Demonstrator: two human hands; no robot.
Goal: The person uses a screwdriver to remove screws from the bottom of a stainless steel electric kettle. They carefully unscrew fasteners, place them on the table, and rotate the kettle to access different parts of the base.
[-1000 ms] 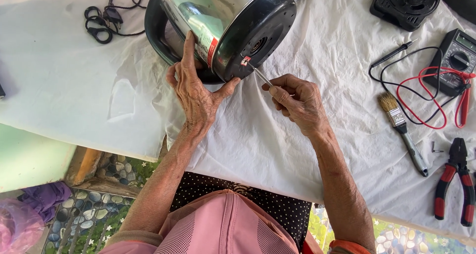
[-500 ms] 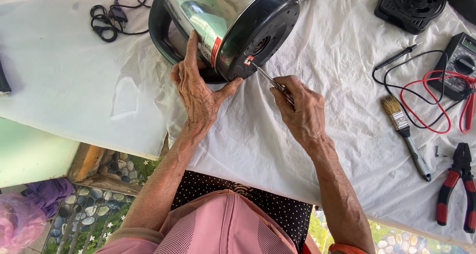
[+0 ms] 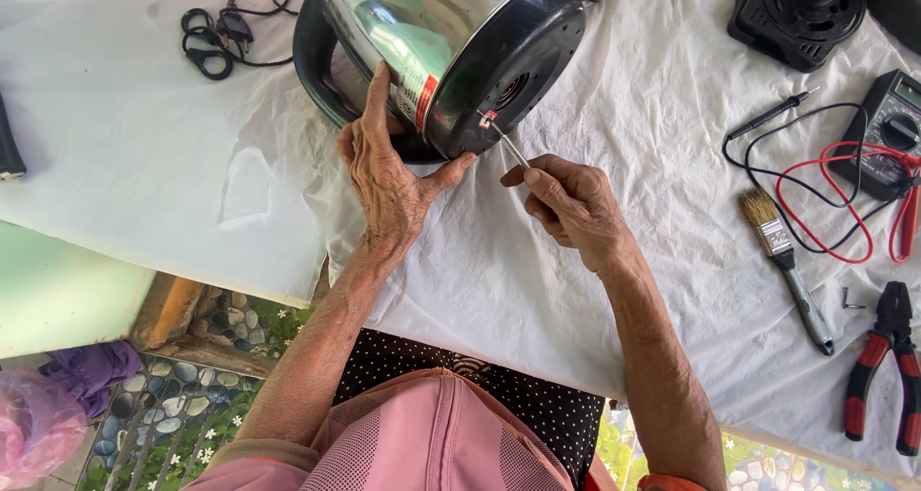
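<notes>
The electric kettle (image 3: 451, 55) lies tipped on its side on the white cloth covering the table (image 3: 144, 155), its black base plate facing the person.

Left hand (image 3: 389, 170): pressed flat against the steel body beside the black handle, fingers spread upward, thumb hooked under the lower rim of the base. It steadies the kettle rather than closing round it.

Right hand (image 3: 571, 198): closed on a thin screwdriver (image 3: 511, 148), with the shaft angled up and left.

Change since half a second ago: the view is slightly nearer to the kettle, and the tip now sits at a small red-and-white fitting on the rim of the base plate. The left hand has kept its place throughout. The work in hand appears to have passed from approach to engagement at that fitting; whether the tip is seated cannot be told.

Also on the cloth:
- paintbrush (image 3: 787, 256), to the right
- red-handled pliers (image 3: 887, 366), near the right-hand edge
- multimeter (image 3: 887, 131) with red and black leads
- black round part (image 3: 801, 11), top right
- black power cord (image 3: 225, 31), top left
</notes>
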